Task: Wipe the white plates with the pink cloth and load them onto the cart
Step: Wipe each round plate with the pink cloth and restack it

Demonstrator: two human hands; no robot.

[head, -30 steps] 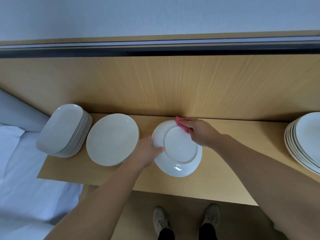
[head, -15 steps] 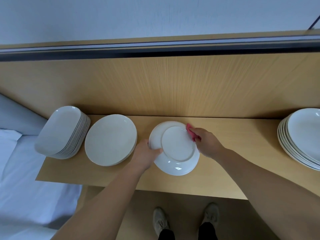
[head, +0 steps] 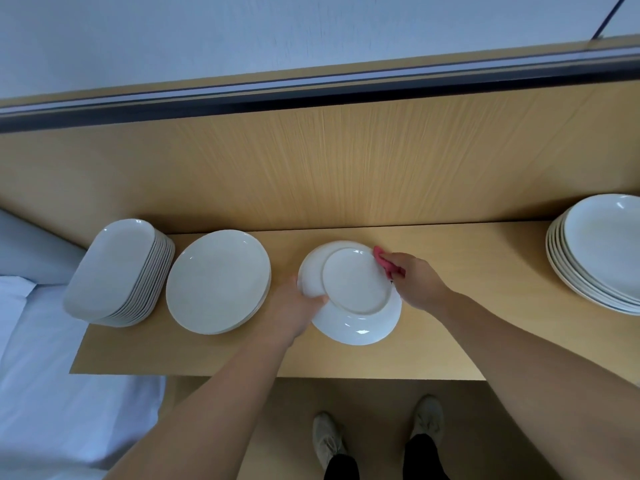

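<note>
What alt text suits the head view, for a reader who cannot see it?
A person's left hand grips the rim of an upturned round white plate while the right hand holds a pink cloth against its right edge, over a wooden shelf. White oblong dishes and white round plates are stacked at left, white deep plates at right.

We see through one wide-angle camera worn on the head, facing forward and steeply down. The wooden shelf point(head: 138, 351) lies close below us across the middle of the frame, its back panel point(head: 346, 168) rises ahead, and our shoes point(head: 327, 441) show at the bottom edge, almost straight beneath.
</note>
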